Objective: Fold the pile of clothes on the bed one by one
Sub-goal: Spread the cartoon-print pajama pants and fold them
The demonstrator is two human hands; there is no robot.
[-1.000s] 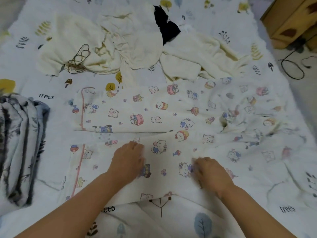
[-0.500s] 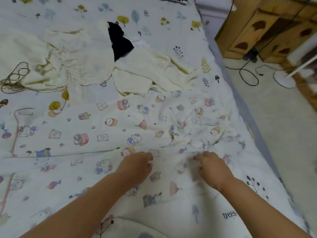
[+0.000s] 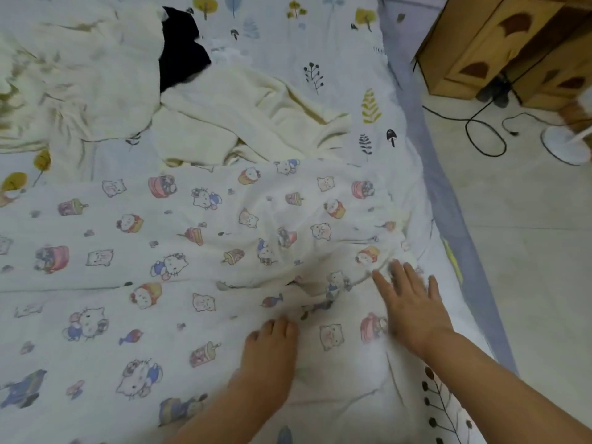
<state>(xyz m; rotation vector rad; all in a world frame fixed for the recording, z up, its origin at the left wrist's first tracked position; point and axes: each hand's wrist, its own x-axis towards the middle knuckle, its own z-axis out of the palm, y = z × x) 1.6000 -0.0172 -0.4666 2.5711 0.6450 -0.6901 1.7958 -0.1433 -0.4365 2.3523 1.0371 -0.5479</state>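
A white garment printed with cartoon cats (image 3: 198,251) lies spread flat across the bed. My left hand (image 3: 272,350) presses on its near part, fingers together and flat. My right hand (image 3: 410,302) lies flat on the cloth near its right end, fingers spread, blurred by motion. Neither hand grips anything. Farther back a heap of cream clothes (image 3: 96,78) lies unfolded, with a black garment (image 3: 182,49) poking out of it.
The bed sheet (image 3: 320,36) has a leaf and tree print. Its right edge (image 3: 448,203) drops to a tiled floor. A wooden cabinet (image 3: 499,43), black cables (image 3: 480,129) and a white fan base (image 3: 567,142) stand on the floor at right.
Both hands have slid to the right along the printed garment, and the view has turned right with them. My right hand has flattened and spread its fingers.
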